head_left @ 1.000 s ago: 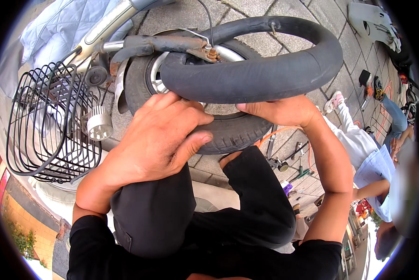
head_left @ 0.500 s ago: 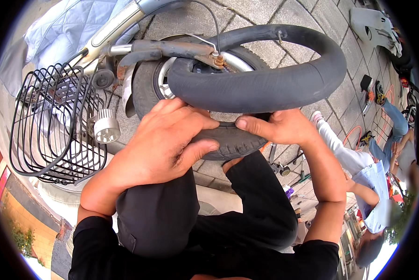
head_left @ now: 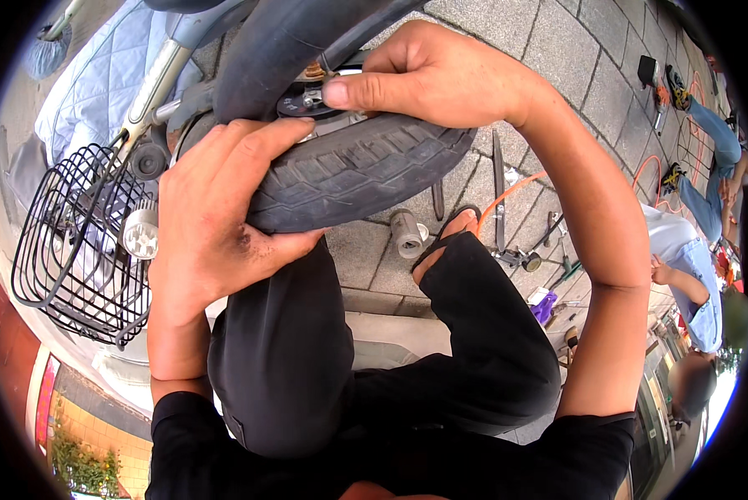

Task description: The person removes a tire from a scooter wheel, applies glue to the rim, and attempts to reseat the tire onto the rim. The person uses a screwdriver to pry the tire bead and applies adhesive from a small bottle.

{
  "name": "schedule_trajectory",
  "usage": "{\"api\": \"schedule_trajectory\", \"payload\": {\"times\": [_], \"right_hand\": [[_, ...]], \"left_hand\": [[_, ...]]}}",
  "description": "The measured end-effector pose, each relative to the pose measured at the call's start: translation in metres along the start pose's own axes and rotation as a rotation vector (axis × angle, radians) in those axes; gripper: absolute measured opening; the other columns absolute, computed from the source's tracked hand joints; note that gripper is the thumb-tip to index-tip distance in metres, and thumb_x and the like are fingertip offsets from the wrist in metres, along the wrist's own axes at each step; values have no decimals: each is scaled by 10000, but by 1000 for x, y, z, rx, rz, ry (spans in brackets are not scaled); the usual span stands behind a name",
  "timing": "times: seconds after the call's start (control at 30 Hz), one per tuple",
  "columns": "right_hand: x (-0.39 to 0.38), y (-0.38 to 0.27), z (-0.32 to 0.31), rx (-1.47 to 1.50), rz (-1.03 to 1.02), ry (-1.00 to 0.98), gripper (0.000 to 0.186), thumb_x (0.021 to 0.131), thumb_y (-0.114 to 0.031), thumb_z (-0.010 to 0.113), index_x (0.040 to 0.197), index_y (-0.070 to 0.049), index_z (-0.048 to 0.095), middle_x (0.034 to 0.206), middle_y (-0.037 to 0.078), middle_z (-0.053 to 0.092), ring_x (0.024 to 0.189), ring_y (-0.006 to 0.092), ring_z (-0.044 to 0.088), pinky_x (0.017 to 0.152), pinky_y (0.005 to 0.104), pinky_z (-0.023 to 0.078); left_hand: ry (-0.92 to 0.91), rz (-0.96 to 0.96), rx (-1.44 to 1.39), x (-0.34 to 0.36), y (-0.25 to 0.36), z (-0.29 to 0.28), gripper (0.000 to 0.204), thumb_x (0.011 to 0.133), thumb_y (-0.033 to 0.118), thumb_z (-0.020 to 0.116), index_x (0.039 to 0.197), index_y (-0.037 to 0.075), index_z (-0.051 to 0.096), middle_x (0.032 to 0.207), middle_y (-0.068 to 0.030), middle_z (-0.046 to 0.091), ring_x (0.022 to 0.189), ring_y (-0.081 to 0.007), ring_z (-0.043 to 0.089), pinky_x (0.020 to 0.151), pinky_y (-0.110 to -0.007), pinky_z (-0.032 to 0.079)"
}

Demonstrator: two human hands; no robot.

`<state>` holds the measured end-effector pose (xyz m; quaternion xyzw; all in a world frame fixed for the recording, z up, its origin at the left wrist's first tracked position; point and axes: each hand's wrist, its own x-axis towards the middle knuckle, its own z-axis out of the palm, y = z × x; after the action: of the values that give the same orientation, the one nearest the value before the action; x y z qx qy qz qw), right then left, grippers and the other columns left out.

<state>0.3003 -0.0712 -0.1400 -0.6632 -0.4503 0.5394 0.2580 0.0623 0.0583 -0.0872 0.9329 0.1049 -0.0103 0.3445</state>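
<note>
A black tyre [head_left: 366,171] with worn tread sits on a small wheel, tilted above my knees. My left hand [head_left: 224,196] is wrapped round the tyre's left part, fingers over the upper side and thumb beneath the tread. Across the wheel, my right hand [head_left: 436,79] is closed, fingers curled and thumb stretched along the inner edge near the dark hub [head_left: 299,102]. What its fingertips hold, if anything, is hidden. A fat black inner tube [head_left: 282,50] hangs over the wheel at the top, running beyond the picture's upper part.
A black wire basket [head_left: 82,250] and a round lamp [head_left: 141,232] are at left, by a quilted pale-blue cover [head_left: 91,83]. Tools, a grey metal cup [head_left: 406,233] and an orange hose [head_left: 507,196] lie on paving. Another person [head_left: 686,258] is at right.
The inner tube has shifted up and left. The tyre has come up higher with more tread showing. My right hand has moved up and left from the tyre's near edge to beside the hub.
</note>
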Motion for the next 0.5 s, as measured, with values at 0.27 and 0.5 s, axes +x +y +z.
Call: {"api": "schedule_trajectory", "payload": {"times": [0.27,0.5], "right_hand": [[-1,-7,-44,-12,-27,-158,565,1064,-521,562,1086,-11,804,987,115,791,950,218,726,911,370,559],[-31,2,-48,-11,-39,150,528,1017,-456,601,1023,36,795,966,127,800,874,222,745,837,368,578]], "left_hand": [[11,1,-227,10,-13,-17,755,616,158,999,1291,-10,703,1149,-138,764,1048,-222,750,957,-326,560],[-82,-106,-322,14,-16,-25,846,641,162,1023,1355,-74,636,1202,-126,732,1134,-197,686,1039,-331,514]]}}
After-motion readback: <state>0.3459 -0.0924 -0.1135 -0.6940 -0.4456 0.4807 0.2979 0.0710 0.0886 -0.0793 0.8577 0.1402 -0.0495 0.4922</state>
